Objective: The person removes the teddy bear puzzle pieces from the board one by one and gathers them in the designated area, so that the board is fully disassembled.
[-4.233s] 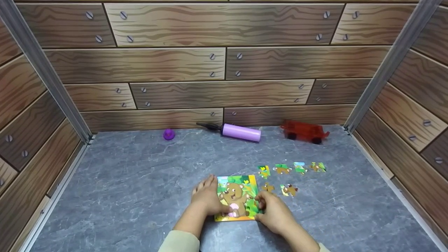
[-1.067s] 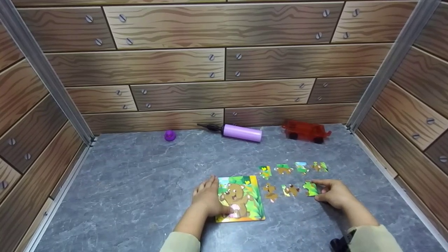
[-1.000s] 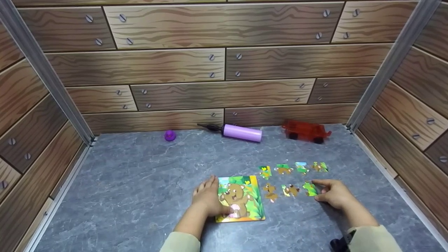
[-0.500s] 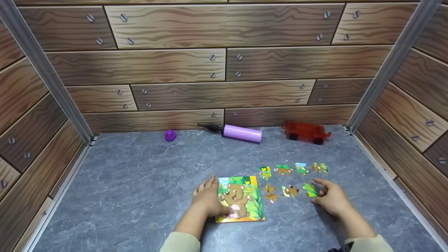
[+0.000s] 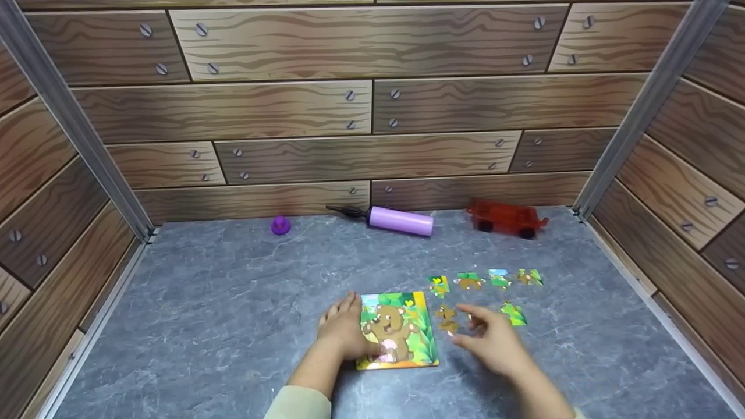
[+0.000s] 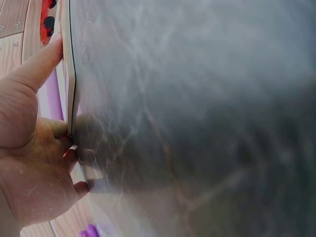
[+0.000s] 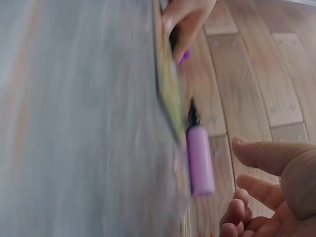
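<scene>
A square jigsaw board (image 5: 422, 337) with a bear picture lies flat on the table. My left hand (image 5: 340, 330) rests along its left side, fingers extended and thumb lying on the picture. In the left wrist view, that left hand (image 6: 34, 138) touches the board's edge. Right of the board, my right hand (image 5: 495, 343) hovers with thumb and index finger apart, holding nothing. Nearest its fingertips lies a brown puzzle piece (image 5: 447, 319); another piece is mostly hidden by the hand. A green puzzle piece (image 5: 513, 313) lies just beyond. In the right wrist view, the right hand (image 7: 271, 187) has its fingers spread.
Several loose puzzle pieces (image 5: 468, 281) form a row behind. Along the back wall stand a small purple toy (image 5: 280, 225), a lilac hand pump (image 5: 401, 221) with a black nozzle and a red toy wagon (image 5: 506, 218). Wood-print walls enclose the grey table (image 5: 221, 302).
My right hand has placed the green piece at the end of the lower row, let go of it and moved left toward the board. The left hand stays on the board.
</scene>
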